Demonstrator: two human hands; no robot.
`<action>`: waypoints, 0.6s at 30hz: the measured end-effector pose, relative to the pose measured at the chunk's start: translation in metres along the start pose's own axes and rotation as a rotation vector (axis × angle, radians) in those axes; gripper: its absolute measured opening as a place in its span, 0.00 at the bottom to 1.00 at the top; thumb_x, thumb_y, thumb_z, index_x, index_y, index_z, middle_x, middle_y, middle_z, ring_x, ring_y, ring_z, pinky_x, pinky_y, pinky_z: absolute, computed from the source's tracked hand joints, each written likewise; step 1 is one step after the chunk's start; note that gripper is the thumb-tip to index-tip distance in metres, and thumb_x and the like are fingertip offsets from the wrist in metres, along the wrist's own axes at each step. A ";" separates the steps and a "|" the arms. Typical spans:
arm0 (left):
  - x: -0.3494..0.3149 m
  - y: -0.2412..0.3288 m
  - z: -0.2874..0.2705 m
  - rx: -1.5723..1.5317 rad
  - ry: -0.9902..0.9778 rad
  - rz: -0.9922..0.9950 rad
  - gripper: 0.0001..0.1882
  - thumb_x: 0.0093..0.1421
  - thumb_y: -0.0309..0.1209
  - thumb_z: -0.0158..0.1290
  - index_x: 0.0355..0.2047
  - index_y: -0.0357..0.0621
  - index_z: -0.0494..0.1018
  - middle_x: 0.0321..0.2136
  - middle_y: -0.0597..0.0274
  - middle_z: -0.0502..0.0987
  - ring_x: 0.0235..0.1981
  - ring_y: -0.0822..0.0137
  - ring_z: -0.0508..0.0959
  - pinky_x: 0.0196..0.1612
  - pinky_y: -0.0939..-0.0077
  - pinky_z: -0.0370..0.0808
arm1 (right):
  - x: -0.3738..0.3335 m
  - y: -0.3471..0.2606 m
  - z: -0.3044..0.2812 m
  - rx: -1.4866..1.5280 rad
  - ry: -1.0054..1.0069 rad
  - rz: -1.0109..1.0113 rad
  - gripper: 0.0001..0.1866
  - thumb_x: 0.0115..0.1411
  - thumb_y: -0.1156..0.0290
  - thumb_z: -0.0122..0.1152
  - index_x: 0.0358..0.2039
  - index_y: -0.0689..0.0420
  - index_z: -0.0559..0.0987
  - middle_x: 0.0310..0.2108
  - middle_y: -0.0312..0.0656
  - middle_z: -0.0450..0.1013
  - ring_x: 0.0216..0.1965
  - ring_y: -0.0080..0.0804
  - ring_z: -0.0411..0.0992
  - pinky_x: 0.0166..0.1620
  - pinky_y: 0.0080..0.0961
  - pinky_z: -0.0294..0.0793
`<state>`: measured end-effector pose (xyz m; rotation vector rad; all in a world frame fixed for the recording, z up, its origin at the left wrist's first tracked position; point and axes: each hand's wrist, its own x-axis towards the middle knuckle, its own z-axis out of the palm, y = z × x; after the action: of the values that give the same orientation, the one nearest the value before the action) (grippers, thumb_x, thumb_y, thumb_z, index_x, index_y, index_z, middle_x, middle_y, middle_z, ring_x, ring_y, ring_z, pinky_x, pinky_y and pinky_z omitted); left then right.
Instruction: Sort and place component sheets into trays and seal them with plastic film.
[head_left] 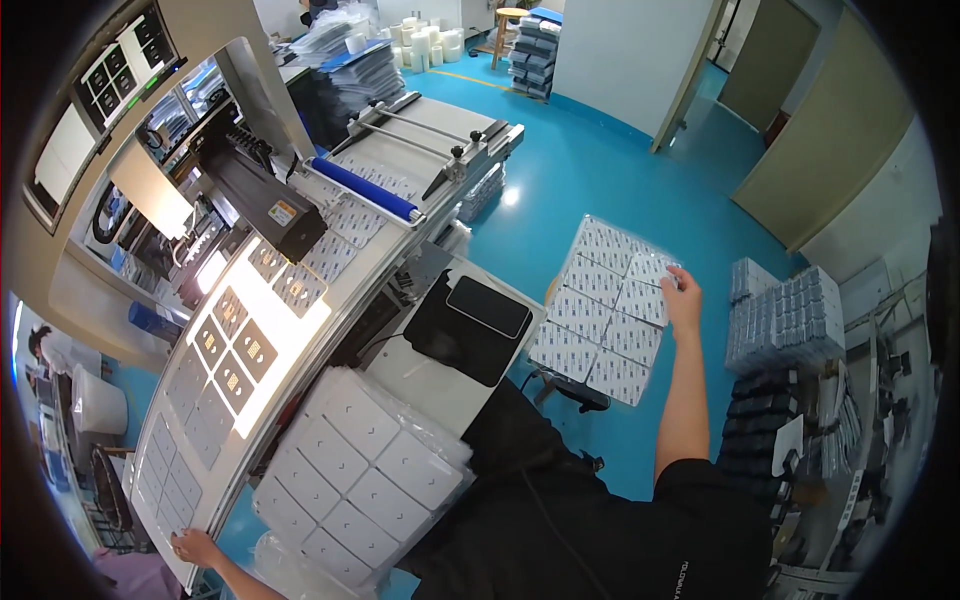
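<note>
"Pale grey sheet of rectangular panels [165,470] is lying on the white machine bed [222,475], your left hand [195,548] resting half-curled at its near end, probably steadying it."

"Whether you're pinching it, I can't tell."

"Right of the plastic-wrapped stack of white panelled sheets [345,465], your right hand [683,300] is pinching a white, blue-printed panelled sheet [605,310] by its edge, fingers nearly together."

"You're apparently gripping only the edge to avoid creasing its panels."

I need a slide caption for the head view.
Left hand at the machine bed; right hand holds a printed sheet by its edge.
</note>
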<state>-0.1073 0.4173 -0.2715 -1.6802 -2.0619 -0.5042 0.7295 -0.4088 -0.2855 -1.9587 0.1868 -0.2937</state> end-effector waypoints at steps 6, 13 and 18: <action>0.000 0.014 -0.003 -0.006 0.006 -0.013 0.22 0.73 0.35 0.51 0.61 0.33 0.75 0.60 0.41 0.79 0.67 0.45 0.74 0.71 0.53 0.67 | 0.029 0.008 0.013 0.079 0.040 -0.154 0.13 0.65 0.72 0.69 0.48 0.64 0.88 0.44 0.45 0.85 0.45 0.31 0.80 0.50 0.30 0.78; -0.003 0.017 -0.004 0.053 -0.047 0.012 0.23 0.74 0.36 0.51 0.62 0.34 0.74 0.60 0.43 0.79 0.68 0.47 0.73 0.72 0.53 0.66 | 0.051 0.028 0.013 -0.064 0.026 -0.073 0.13 0.66 0.73 0.68 0.48 0.64 0.87 0.42 0.45 0.84 0.42 0.33 0.80 0.47 0.31 0.78; 0.000 0.001 -0.002 0.053 0.021 0.038 0.24 0.73 0.37 0.52 0.62 0.33 0.74 0.59 0.41 0.79 0.65 0.46 0.75 0.68 0.51 0.69 | 0.049 0.024 0.020 -0.140 0.013 -0.094 0.12 0.65 0.72 0.68 0.46 0.63 0.86 0.41 0.45 0.84 0.41 0.33 0.80 0.45 0.32 0.79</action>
<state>-0.1061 0.4160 -0.2700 -1.6734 -2.0065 -0.4488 0.7821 -0.4139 -0.3089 -2.1083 0.1268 -0.3635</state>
